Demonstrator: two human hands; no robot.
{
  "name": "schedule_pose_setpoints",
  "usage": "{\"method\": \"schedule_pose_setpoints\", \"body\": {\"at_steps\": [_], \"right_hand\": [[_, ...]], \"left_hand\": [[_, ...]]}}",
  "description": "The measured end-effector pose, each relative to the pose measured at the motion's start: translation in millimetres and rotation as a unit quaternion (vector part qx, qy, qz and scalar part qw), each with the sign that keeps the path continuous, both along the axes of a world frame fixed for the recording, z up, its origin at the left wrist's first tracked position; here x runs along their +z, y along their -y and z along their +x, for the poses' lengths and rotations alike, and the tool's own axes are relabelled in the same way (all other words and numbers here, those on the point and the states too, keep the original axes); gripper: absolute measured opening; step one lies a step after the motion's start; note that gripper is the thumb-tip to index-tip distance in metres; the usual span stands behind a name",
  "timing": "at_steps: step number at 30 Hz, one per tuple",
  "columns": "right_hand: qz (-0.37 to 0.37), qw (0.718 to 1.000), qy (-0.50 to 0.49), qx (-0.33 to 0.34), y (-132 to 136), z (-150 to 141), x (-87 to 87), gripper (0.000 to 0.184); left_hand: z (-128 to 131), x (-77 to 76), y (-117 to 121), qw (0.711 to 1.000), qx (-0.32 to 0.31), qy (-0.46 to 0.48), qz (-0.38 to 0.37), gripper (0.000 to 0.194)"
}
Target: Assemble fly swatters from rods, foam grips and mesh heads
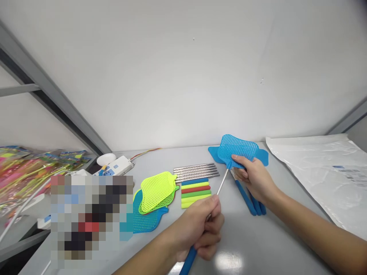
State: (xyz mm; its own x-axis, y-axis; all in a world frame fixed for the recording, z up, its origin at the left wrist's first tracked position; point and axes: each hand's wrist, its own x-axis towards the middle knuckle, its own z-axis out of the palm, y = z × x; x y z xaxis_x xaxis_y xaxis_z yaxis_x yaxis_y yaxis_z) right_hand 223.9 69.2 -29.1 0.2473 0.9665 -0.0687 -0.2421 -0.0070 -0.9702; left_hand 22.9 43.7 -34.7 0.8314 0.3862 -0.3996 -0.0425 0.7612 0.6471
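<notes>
My left hand is closed around the metal rod and blue handle of a fly swatter. My right hand pinches the blue mesh swatter head at the rod's far end, just above the table. Under that head lie more blue swatter heads. Blue handles rest on the table below my right wrist. Between the hands sit a row of bare steel rods and a stack of coloured handles.
A pile of yellow, green and blue mesh heads lies left of centre. A white power strip and packaged swatters are at far left. A clear plastic bag covers the right side. A white wall stands close behind.
</notes>
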Motion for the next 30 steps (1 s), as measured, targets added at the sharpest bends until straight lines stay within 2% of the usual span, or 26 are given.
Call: {"method": "schedule_pose_setpoints", "body": {"at_steps": [4, 8, 10, 14, 19, 26, 28, 30], "right_hand": [[0.016, 1.000, -0.003, 0.005, 5, -10, -6.0, 0.048], [-0.041, 0.984, 0.038, 0.169, 25, -34, -15.9, 0.039], [-0.042, 0.977, 0.054, 0.201, 31, -36, -14.5, 0.042], [-0.010, 0.990, 0.032, 0.139, 23, -20, -1.9, 0.042], [0.001, 0.990, -0.018, 0.136, 18, -16, 2.5, 0.041], [-0.009, 0.973, 0.043, 0.228, 34, -35, -9.8, 0.044], [0.000, 0.977, 0.048, 0.207, 31, -29, -7.1, 0.044], [0.017, 0.987, 0.034, 0.156, 24, -18, -0.9, 0.043]], "left_hand": [[1, -0.7, 2, 1.000, 0.006, -0.004, 0.015, 0.037], [1, -0.4, 4, 1.000, 0.006, -0.001, 0.018, 0.035], [1, -0.1, 3, 1.000, -0.003, 0.004, 0.022, 0.036], [-1, 1.3, -1, 0.999, -0.016, 0.005, 0.030, 0.038], [-3, 3.5, -3, 0.999, -0.025, 0.004, 0.042, 0.036], [-4, 5.3, -3, 0.999, -0.019, 0.007, 0.048, 0.037], [-4, 5.7, -4, 0.999, -0.028, 0.003, 0.041, 0.038], [-4, 5.7, -5, 0.999, -0.037, 0.002, 0.037, 0.039]]}}
